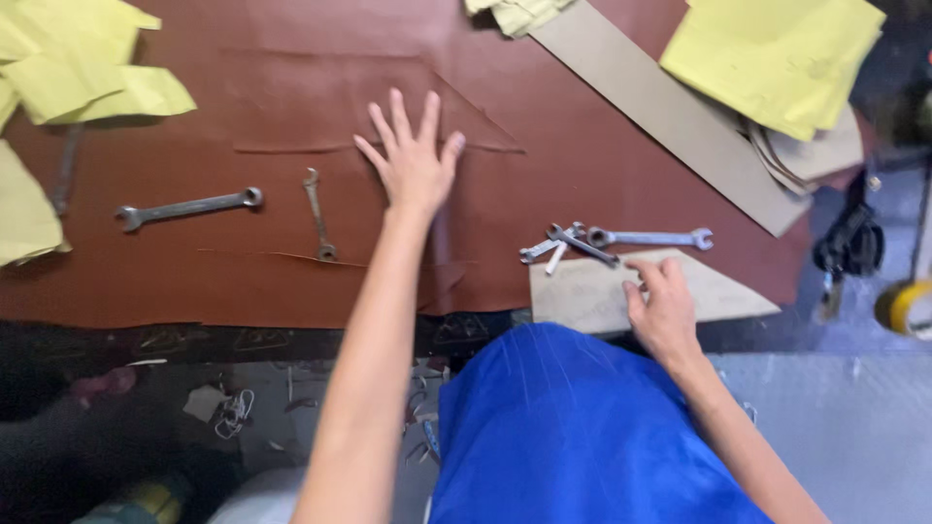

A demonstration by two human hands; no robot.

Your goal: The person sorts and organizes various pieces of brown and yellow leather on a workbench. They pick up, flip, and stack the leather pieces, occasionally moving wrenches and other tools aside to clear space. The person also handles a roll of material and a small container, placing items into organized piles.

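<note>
— 2 hands over the bench, how are they set?

— Left hand [413, 160] lies flat with fingers spread wide on the brown sheet [291, 87], holding nothing. Right hand [663, 312] rests on a pale card piece [582, 291], fingers loosely curled, its fingertips just beside the bunch of wrenches [573, 243]; it grips nothing.

— Where are the other tools?

— 3 or 4 small wrenches lie crossed in that bunch at the card's upper edge, one long wrench [649, 237] pointing right. Left of the flat hand, a thin wrench [316, 213] lies nearly upright in the view, and farther left a big wrench [189, 207] lies level. All are grey metal, dull and worn.

— And the surface?

— Brown sheet looks like smooth leather or vinyl, with cut seams and a raised triangular flap near the left fingers. Yellow paper pieces [777, 58] lie at the upper right corner and along the left edge. A long tan strip [670, 116] runs diagonally under the right stack.

— Around it?

— Blue cloth [563, 427] covers the person's lap. Grey floor to the right, with a yellow tape roll [908, 306]; scraps lie in the dark under the bench.
</note>
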